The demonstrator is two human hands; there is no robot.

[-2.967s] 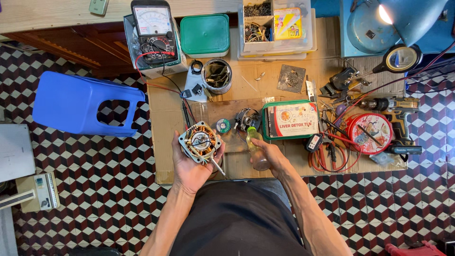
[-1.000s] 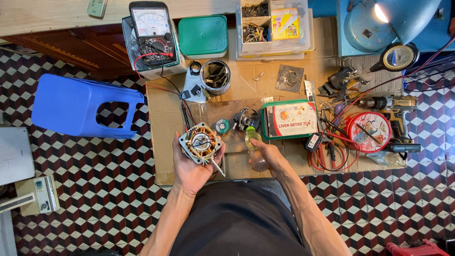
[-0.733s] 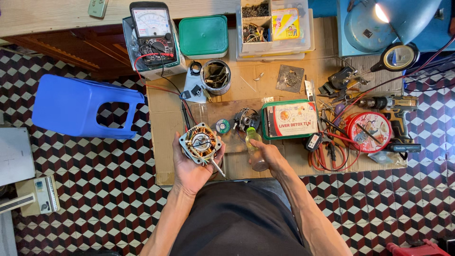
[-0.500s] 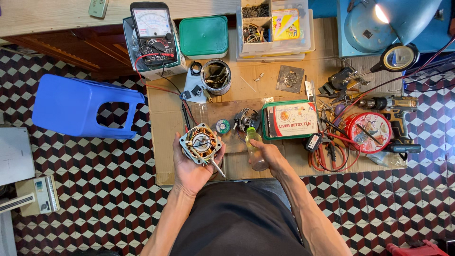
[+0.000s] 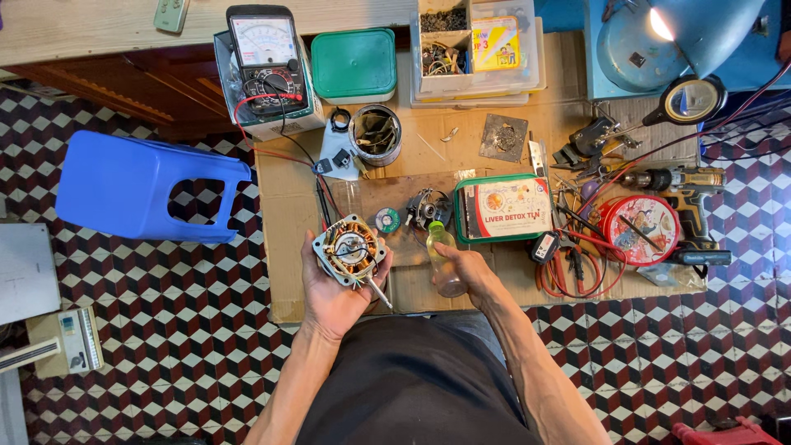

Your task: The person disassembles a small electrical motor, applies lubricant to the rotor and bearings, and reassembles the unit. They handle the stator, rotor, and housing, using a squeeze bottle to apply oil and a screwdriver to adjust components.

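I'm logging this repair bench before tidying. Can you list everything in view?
fan motor: 1, copper windings, in left hand
small bottle: 1, clear, green cap, in right hand
tin box: 1, green-rimmed, bench centre
multimeter: 1, black, far left of bench
lidded tub: 1, green, beside multimeter
round tin: 1, red, right
drill: 1, dark, right
stool: 1, blue, floor left
left hand: 1
right hand: 1

L hand (image 5: 336,290): cradles fan motor (image 5: 351,250), windings up, shaft toward body.
R hand (image 5: 471,272): wrapped round small clear bottle (image 5: 442,259), green cap.
Bench (image 5: 284,247): green tin (image 5: 503,208), multimeter (image 5: 265,51), red round tin (image 5: 638,229).
Floor: blue stool (image 5: 144,185).
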